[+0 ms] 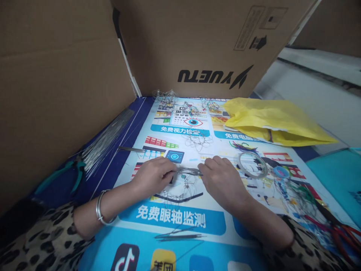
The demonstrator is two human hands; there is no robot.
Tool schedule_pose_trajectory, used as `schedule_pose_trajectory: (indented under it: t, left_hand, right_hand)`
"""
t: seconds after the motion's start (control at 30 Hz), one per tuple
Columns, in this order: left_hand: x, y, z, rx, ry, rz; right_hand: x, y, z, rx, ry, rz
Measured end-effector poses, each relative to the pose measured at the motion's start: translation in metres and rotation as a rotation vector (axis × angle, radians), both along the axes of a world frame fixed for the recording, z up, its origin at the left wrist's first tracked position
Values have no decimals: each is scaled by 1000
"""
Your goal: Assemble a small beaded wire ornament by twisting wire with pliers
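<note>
My left hand (156, 175) is closed in a pinch at the centre of the table, on thin wire of a beaded wire piece (183, 188) that hangs below it. My right hand (221, 178) is closed around a silver plier-like tool (191, 172), whose tip points left and meets the left fingertips. The exact grip on the wire is hidden by the fingers. Just beyond the hands lies a flower-shaped wire piece (197, 141). Nearer to me are several thin dark wire lengths (182, 237).
Teal-handled pliers (77, 173) and a bundle of straight wires (108, 139) lie at left. Cardboard (186, 45) walls the back. At right are a yellow bag (270, 116), a tape roll (265, 169), tangled wire (299, 195) and red-handled scissors (338, 237).
</note>
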State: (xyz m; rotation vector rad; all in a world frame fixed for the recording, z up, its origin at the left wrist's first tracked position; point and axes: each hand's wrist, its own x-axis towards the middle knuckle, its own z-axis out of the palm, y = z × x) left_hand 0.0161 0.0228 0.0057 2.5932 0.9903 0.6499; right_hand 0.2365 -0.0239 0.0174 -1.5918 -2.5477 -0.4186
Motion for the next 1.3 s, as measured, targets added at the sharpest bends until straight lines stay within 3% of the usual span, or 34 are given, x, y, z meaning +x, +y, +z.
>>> schedule_pose_trajectory:
  t: [0.4, 0.57, 0.8, 1.07, 1.3]
  left_hand:
    - [-2, -1, 4, 39, 77, -76]
    - [-2, 0, 4, 63, 94, -113]
    - [-2, -1, 2, 181, 141, -158]
    - [0, -6, 1, 357, 233, -167]
    - [2, -7, 2, 371, 236, -189]
  right_hand:
    - [-6, -8, 9, -68, -72, -24]
    - [-5, -5, 6, -22, -60, -20]
    - [-10, 2, 4, 13, -97, 25]
    - [-13, 4, 17, -114, -111, -44]
    - [-16, 5, 16, -101, -110, -2]
